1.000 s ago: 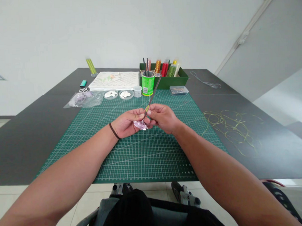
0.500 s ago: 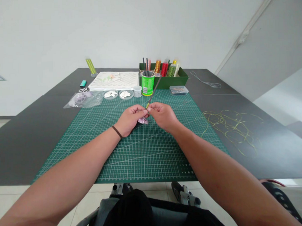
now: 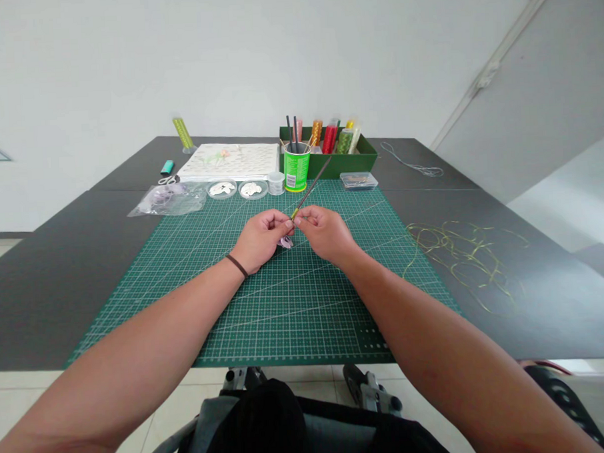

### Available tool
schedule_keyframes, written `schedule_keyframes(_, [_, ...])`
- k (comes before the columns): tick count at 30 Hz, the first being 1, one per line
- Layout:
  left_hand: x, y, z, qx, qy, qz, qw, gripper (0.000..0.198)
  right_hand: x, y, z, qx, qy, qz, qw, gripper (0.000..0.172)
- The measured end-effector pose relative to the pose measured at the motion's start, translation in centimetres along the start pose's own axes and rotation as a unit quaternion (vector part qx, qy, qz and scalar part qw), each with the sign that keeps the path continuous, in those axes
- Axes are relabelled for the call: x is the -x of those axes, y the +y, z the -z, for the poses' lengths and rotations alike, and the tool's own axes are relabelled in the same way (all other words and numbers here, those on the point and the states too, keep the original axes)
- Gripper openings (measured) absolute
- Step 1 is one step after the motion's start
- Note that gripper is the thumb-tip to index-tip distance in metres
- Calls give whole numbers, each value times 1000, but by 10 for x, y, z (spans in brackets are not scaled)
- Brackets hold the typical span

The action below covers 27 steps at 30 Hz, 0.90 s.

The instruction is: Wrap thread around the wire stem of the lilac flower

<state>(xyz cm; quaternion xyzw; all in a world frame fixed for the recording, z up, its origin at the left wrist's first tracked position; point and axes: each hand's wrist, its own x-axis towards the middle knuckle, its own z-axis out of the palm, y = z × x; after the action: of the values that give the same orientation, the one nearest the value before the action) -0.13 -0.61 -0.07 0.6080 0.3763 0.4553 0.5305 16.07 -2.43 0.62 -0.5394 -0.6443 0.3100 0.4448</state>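
Note:
Over the green cutting mat (image 3: pixel 266 315) my two hands meet at a thin dark stick (image 3: pixel 316 179) that slants up to the right. Yellow-green thread (image 3: pixel 295 213) is wound around its lower part. My left hand (image 3: pixel 260 240) is closed, pinching the stick near its lower end. A small pale purple flower-like piece (image 3: pixel 285 242) shows below those fingertips; how it joins the stick is hidden. The fingers of my right hand (image 3: pixel 327 233) pinch at the wound part, just right of the left fingertips. Loose yellow-green thread (image 3: pixel 463 253) lies tangled on the table to the right.
At the back stand a bright green can (image 3: pixel 296 170) with dark sticks, a dark green box (image 3: pixel 364 162) of colored tubes and a white board (image 3: pixel 189 170). Two dishes (image 3: pixel 221 189) of white pieces, a plastic bag (image 3: pixel 168 197), scissors (image 3: pixel 168 180) and a small clear case (image 3: pixel 359 180) lie nearer.
The stick leans further to the right and lower than before. The purple piece beneath my fingers has turned and shows less. Both hands stay almost in place.

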Motion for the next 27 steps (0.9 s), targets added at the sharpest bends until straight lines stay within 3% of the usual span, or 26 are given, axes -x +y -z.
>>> schedule_keyframes(11, [-1, -2, -1, 13, 4, 20, 1000, 17, 0, 1, 0, -5, 4, -7, 1000, 11])
schedule_keyframes(27, [1, 1, 0, -40, 27, -20, 999, 17, 2, -5, 1, 21, 10, -5, 1000, 13])
